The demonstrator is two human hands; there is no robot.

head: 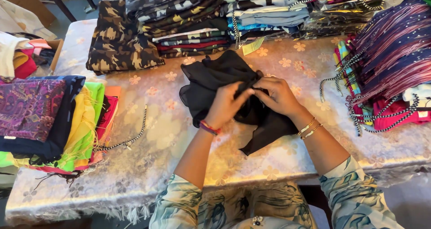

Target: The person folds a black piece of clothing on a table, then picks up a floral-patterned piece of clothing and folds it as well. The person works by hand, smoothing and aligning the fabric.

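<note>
The head view looks down at two hands on a black cloth (pixel 224 87). The black cloth lies bunched up in the middle of the tabletop (pixel 152 134), which has a shiny cover with small flowers on it. The left hand (pixel 226 105) rests on the near side of the cloth, and its fingers are closed on a fold of it. The right hand (pixel 277 95) is just beside the left one, and its fingers pinch the same fold, so the two hands touch. The left wrist has a red band (pixel 209 128), and the right wrist has gold bangles (pixel 309 127).

Behind the black cloth sits a tall stack of camouflage clothes (pixel 179 20). Left of the black cloth lies a pile of bright scarves (pixel 58 121), green, yellow and purple. Right of the black cloth is a heap of striped cloths with beaded cords (pixel 390 54). A beaded cord (pixel 130 140) lies between the bright scarves and the black cloth.
</note>
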